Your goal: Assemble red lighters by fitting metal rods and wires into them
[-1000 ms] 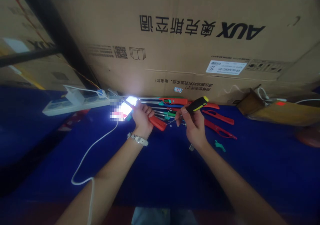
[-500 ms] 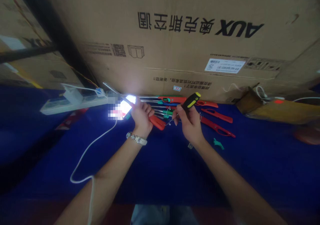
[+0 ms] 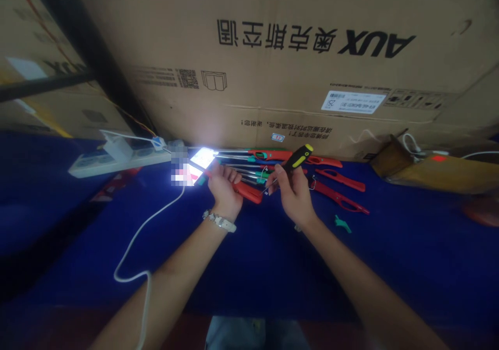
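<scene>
My left hand [image 3: 227, 188] is wrapped round a red lighter [image 3: 249, 192], whose handle end points right toward my other hand. My right hand [image 3: 292, 189] grips a black and yellow screwdriver [image 3: 299, 157], its thin shaft slanting down-left with the tip at the lighter's end. Behind both hands lie several long lighters with red handles [image 3: 273, 155] and metal tubes. A lit phone [image 3: 201, 159] glows just left of my left hand. Right of my right hand are a dark red handle [image 3: 340, 197], another red handle [image 3: 343, 179] and a small green piece [image 3: 342, 224].
A big cardboard box [image 3: 273, 95] stands at the back of the blue table [image 3: 257, 267]. At the left is a white power strip [image 3: 91, 164], and a white cable [image 3: 134, 241] runs toward me. A yellowish package [image 3: 432, 173] lies at the right.
The red lighter in my left hand has shifted slightly right, and its end is now closer to the screwdriver and my right hand. The whole view has moved a little.
</scene>
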{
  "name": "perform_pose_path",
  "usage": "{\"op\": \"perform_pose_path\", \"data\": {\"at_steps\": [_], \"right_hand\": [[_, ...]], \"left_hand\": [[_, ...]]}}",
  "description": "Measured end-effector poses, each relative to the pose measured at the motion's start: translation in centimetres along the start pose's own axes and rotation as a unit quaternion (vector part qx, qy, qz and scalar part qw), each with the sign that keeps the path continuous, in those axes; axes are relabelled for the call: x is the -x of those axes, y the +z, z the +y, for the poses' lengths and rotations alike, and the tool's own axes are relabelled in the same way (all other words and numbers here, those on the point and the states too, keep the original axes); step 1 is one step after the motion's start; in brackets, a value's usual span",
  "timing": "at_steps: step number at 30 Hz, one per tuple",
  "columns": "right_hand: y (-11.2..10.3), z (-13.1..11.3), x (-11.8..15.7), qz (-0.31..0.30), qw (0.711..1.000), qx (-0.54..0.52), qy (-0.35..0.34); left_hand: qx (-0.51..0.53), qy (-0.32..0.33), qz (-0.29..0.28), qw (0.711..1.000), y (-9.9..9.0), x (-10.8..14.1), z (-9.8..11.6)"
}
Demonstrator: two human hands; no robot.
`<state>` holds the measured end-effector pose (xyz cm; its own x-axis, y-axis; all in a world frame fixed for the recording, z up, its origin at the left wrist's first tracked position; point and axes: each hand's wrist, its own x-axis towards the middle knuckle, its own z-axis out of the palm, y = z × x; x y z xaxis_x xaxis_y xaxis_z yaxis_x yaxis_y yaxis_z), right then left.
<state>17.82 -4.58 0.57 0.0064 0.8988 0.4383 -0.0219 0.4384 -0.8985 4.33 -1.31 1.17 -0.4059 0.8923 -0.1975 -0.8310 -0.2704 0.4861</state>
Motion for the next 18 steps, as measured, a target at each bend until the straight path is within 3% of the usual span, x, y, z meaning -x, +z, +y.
{"op": "perform_pose_path", "data": {"at_steps": [6, 11, 14, 18], "right_hand": [[0.0, 1.1, 0.4, 0.025, 0.996, 0.087, -0.008], [0.8, 1.4, 0.3, 0.033, 0.998, -0.011, 0.049], [1.7, 1.4, 0.1, 0.069, 0.996, -0.054, 0.028], [2.4, 1.6, -0.1, 0.125, 0.992, -0.021, -0.022]], "left_hand": [[0.015, 0.027, 0.01, 0.999, -0.4, 0.2, -1.2], [0.029, 0.038, 0.024, 0.999, -0.4, 0.3, -1.0], [0.032, 0.01, 0.065, 0.997, -0.1, 1.4, -0.6], [0.06, -0.056, 0.119, 0.99, 0.2, 3.5, -0.4]]}}
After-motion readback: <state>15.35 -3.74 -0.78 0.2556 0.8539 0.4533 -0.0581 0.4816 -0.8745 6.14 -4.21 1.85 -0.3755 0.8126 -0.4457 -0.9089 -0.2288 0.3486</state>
